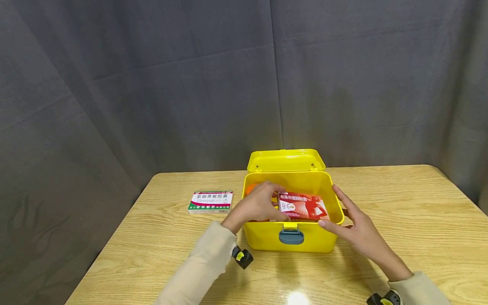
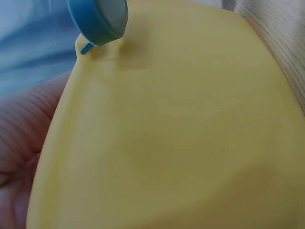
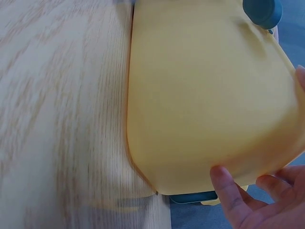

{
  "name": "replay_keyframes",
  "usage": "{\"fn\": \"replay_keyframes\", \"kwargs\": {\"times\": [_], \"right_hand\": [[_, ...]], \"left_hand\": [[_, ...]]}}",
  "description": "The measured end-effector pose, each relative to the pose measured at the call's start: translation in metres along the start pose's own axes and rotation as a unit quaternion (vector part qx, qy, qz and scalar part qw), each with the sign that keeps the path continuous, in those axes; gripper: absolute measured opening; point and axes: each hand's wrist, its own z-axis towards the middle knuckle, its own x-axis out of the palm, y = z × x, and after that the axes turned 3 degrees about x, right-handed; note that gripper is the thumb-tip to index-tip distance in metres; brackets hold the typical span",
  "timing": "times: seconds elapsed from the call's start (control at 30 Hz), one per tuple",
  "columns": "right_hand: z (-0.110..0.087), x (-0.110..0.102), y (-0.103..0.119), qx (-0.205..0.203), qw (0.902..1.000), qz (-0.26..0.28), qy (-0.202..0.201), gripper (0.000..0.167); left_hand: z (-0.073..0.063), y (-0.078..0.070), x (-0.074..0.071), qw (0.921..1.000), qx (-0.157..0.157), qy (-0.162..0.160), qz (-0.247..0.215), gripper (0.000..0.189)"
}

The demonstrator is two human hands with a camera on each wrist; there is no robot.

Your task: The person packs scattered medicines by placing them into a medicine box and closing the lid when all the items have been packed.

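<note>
A yellow lidded case (image 1: 263, 237) stands on the table with its lid (image 1: 286, 161) raised at the back. My left hand (image 1: 261, 201) reaches over the case's left side, its thumb and fingers holding the left end of a red medicine box (image 1: 303, 206) inside. In the left wrist view, the case's front wall (image 2: 167, 119) hides most of that hand (image 2: 24, 138). At the right front corner, my right hand (image 1: 354, 226) rests on the case with spread fingers, thumb on the front rim. The right wrist view shows fingers (image 3: 228, 191) touching the outer wall.
Left of the case, a white, green and magenta medicine box (image 1: 210, 202) lies flat on the wooden table (image 1: 152, 254). Something orange (image 1: 250, 188) shows inside the case's left end. A blue-grey latch (image 1: 291, 236) hangs at the front. Grey curtain (image 1: 209, 84) stands behind.
</note>
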Motion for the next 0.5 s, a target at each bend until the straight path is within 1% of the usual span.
{"fn": "replay_keyframes", "kwargs": {"times": [0.17, 0.5], "right_hand": [[0.0001, 0.0003, 0.0, 0.001, 1.0, -0.002, 0.0, 0.089], [-0.0006, 0.0004, 0.0013, -0.001, 1.0, 0.003, -0.004, 0.088]], "left_hand": [[0.003, -0.0015, 0.004, 0.9997, -0.002, 0.006, 0.024, 0.067], [0.0077, -0.0044, 0.0064, 0.9971, 0.017, 0.03, 0.068, 0.064]]}}
